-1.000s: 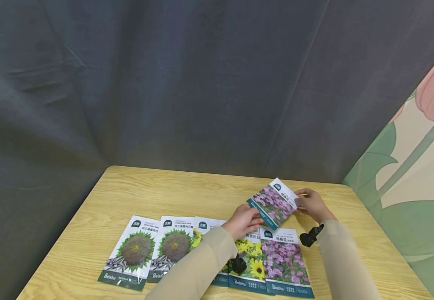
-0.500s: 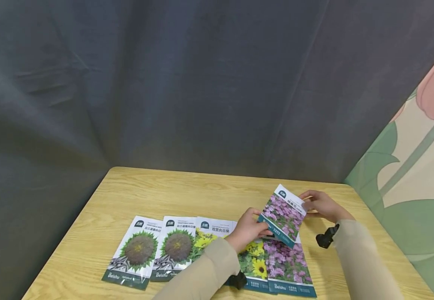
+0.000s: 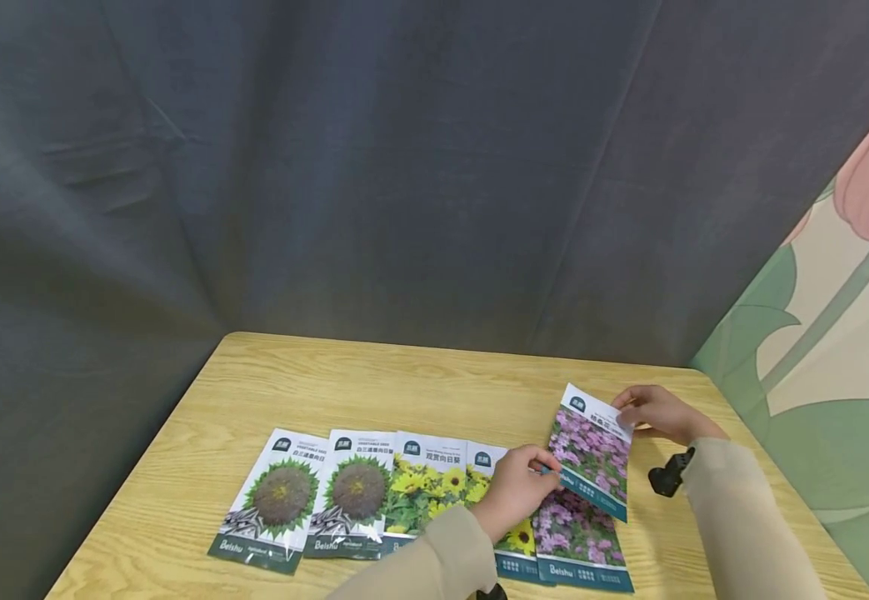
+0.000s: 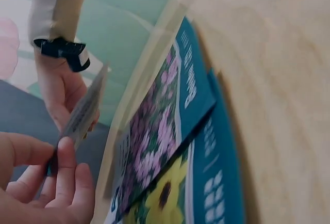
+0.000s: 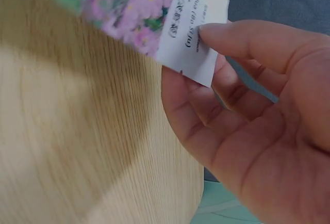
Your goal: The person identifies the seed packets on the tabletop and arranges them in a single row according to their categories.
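Observation:
Both hands hold one seed packet (image 3: 591, 446) with pink flowers, raised and tilted above the right end of a row of packets. My left hand (image 3: 516, 487) pinches its lower left corner between thumb and fingers, as the left wrist view also shows. At its upper right corner my right hand (image 3: 659, 412) grips the white top strip, thumb (image 5: 247, 35) on the printed face and fingers behind. Beneath lies another pink-flower seed packet (image 3: 580, 542), its upper part hidden. A yellow-flower seed packet (image 3: 516, 542) beside it is partly covered by my left hand.
Further left in the overlapping row lie another yellow-flower packet (image 3: 422, 479) and two sunflower-head packets (image 3: 355, 492). They rest on a wooden table (image 3: 374, 387). A dark curtain (image 3: 404, 167) hangs behind, and a tulip-painted wall (image 3: 839, 375) stands at the right.
Both hands have moved right and downward with the held packet, which has turned more upright in the head view. It now overlaps the pink-flower packet below. More of the yellow-flower packets shows.

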The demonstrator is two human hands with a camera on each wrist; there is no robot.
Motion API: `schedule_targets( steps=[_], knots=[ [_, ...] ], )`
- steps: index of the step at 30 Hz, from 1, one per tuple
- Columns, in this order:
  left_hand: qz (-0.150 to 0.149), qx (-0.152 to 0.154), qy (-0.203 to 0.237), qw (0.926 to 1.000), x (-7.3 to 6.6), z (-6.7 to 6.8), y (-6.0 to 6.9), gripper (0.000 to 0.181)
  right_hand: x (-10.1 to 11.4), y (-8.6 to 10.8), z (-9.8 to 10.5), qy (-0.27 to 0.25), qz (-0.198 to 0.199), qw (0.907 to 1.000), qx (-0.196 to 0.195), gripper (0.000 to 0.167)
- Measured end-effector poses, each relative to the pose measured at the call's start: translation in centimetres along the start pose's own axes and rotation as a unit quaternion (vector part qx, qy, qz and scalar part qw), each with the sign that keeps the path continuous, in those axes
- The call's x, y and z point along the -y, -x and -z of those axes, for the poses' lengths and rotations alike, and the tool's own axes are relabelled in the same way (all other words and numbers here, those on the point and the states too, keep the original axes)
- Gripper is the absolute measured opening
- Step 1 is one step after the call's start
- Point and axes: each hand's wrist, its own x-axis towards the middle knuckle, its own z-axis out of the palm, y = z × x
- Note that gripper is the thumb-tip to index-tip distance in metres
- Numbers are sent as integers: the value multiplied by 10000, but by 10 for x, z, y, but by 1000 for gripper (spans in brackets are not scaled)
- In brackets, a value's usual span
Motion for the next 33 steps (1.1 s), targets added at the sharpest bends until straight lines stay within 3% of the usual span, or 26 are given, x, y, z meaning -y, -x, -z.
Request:
schedule_targets(
  steps=[8,18,24,27,33],
  knots=[
    [344,128,342,9987,0,-18,7,25,-5,9,10,66,-129,9991,405,18],
    [477,558,315,9968,-1,-31,14,18,-17,16,17,-141,-388,9944,970,11],
    [501,670,146,9964,5,-35,21,15,-17,13,12,-36,-663,9936,913,10],
    [663,781,92,9947,7,-39,24,14,-15,12,10,65,-870,9924,867,10],
    [916,1308,96,9871,6,-47,28,15,-17,18,10,176,-1263,9879,877,9]
  ],
)
